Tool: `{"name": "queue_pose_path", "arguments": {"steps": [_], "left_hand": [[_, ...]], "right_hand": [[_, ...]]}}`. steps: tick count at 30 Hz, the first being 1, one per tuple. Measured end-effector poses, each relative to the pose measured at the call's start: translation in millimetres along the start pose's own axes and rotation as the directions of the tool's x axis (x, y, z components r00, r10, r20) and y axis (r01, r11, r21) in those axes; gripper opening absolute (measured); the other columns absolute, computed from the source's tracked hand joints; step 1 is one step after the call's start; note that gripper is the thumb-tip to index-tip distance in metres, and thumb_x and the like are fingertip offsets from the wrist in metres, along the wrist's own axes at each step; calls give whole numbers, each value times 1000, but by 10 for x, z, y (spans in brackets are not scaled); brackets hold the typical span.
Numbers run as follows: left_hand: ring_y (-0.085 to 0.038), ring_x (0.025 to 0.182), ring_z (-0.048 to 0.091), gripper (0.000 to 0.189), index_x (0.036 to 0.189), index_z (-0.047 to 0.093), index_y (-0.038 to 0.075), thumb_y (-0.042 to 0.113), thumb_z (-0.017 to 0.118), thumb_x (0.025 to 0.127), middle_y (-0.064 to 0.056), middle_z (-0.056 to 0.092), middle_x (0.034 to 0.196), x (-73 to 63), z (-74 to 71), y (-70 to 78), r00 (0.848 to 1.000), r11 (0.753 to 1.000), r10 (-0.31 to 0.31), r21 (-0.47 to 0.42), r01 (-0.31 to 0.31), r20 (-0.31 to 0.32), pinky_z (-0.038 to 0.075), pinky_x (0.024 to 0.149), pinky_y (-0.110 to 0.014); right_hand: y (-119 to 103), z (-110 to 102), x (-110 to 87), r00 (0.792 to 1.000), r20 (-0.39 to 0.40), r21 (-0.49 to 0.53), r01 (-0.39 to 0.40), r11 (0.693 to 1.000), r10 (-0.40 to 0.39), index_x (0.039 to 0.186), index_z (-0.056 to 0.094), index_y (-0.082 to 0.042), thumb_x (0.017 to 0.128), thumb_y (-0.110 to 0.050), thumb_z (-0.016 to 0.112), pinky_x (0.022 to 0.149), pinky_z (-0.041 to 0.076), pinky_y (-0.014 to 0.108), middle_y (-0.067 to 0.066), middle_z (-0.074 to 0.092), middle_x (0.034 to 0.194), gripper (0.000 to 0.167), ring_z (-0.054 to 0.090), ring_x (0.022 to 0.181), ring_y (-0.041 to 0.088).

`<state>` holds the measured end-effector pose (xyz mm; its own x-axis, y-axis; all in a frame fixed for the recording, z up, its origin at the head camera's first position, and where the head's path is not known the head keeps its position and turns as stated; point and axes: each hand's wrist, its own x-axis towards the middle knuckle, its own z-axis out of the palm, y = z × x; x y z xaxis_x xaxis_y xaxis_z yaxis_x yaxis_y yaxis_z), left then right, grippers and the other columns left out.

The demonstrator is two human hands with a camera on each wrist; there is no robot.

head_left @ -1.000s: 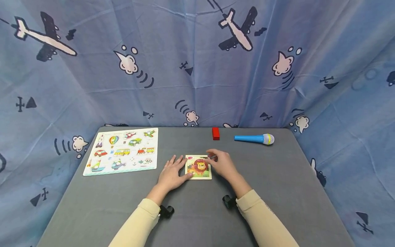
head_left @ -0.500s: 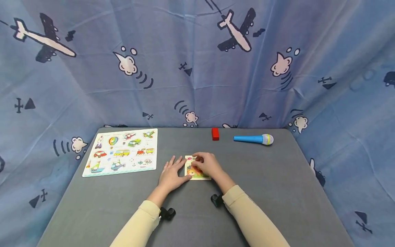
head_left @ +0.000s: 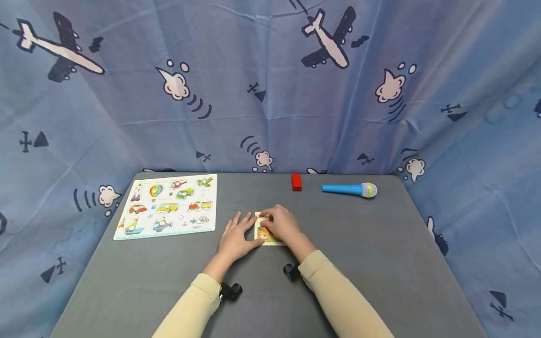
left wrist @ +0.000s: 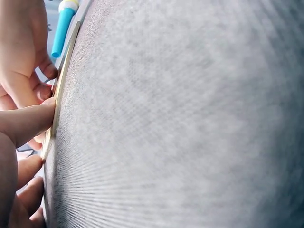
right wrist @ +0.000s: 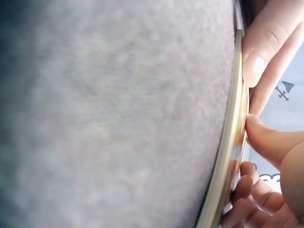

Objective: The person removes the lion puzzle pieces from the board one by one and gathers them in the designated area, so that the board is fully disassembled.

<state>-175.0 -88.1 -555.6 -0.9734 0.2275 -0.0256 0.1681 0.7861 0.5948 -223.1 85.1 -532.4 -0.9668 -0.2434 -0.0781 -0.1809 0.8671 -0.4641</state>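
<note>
A small square lion picture puzzle lies flat on the grey table, its right and upper parts hidden under my right hand. That hand's thumb and curled fingertips touch the picture's upper left area; I cannot tell whether a piece is pinched between them. My left hand rests with spread fingers along the puzzle's left side, thumb on its lower left corner and index fingertip at the upper left. In the right wrist view the wooden edge of the puzzle shows side-on, with fingertips of both hands on its face.
A large white board with vehicle pictures lies at the table's left. Toward the back edge are a red block and a blue toy microphone. A blue curtain with aeroplane prints hangs behind the grey table.
My right hand has moved left from the puzzle's upper right edge onto its upper left area, covering most of the lion. My left hand has stayed in place.
</note>
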Motion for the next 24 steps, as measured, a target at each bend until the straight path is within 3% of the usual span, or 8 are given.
{"name": "queue_pose_path", "arguments": {"steps": [5, 15, 19, 24], "left_hand": [[-31, 156, 19, 79, 152, 50, 21, 52, 76, 84, -2, 39, 161, 3, -5, 25, 1000, 1000, -10, -10, 10, 5, 17, 126, -54], [-31, 156, 19, 78, 151, 50, 22, 50, 78, 84, -3, 38, 162, 5, -48, 60, 999, 999, -36, -4, 36, 25, 17, 126, -54], [-31, 156, 19, 78, 151, 50, 22, 51, 78, 84, -3, 38, 162, 17, -34, 61, 999, 999, -32, 0, 32, 25, 17, 126, -54], [-32, 155, 20, 78, 151, 51, 21, 50, 78, 84, -3, 39, 162, 12, -26, 53, 999, 1000, -31, 9, 30, 21, 18, 125, -54]], "right_hand": [[-15, -22, 33, 999, 31, -15, -21, 1000, 21, 118, 77, -24, 90, -33, 77, 60, 41, 29, 0, 55, 84, 29, 51, 71, 15], [-26, -18, 109, 987, 96, 114, -140, 984, 129, 113, 71, -24, 88, -30, 80, 66, 40, 31, 2, 55, 92, 28, 52, 80, 19], [-21, -6, 95, 983, 79, 159, -177, 971, 166, 111, 70, -24, 87, -28, 81, 70, 41, 32, 2, 56, 95, 26, 53, 84, 19], [-9, 14, 50, 988, 21, 194, -153, 969, 151, 110, 73, -24, 86, -27, 82, 74, 44, 34, 2, 59, 101, 26, 55, 87, 19]]}}
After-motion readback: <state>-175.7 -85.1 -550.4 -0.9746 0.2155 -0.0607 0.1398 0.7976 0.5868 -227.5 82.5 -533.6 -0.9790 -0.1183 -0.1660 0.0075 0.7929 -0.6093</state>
